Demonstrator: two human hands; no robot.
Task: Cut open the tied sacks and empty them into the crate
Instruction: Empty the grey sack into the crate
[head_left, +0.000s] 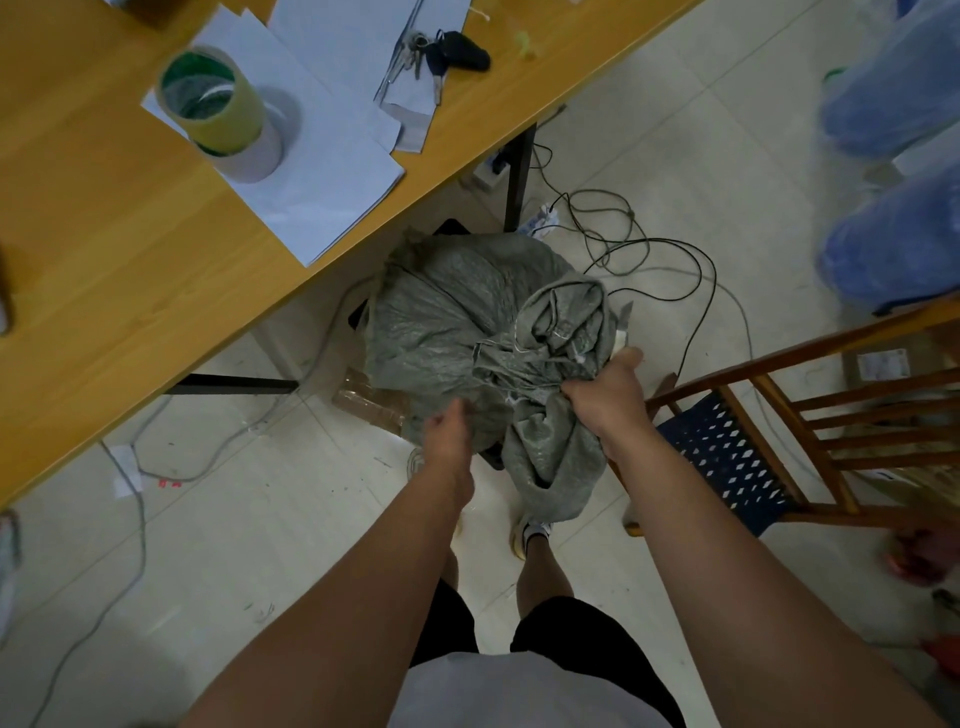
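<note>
- Standing over a grey woven sack (457, 322), the person holds it with both hands just beside the edge of a wooden table (104, 249).
- The right hand (608, 395) has its fingers curled tight around the bunched, tied neck of the sack, where thin pale string is wound.
- The left hand (449, 431) lies against the near side of the sack; its fingers are hidden behind the hand, so one cannot tell if they grip the cloth.
- The sack is coarse, wrinkled and rounded, with a loose flap hanging down between the arms.
- On the table lie white papers (322, 156), a stack of tape rolls (223, 109) and a bunch of keys (441, 57).
- A wooden chair (810, 426) with a blue woven seat stands at the right, near thin cables (649, 249) on the pale tiled floor.
</note>
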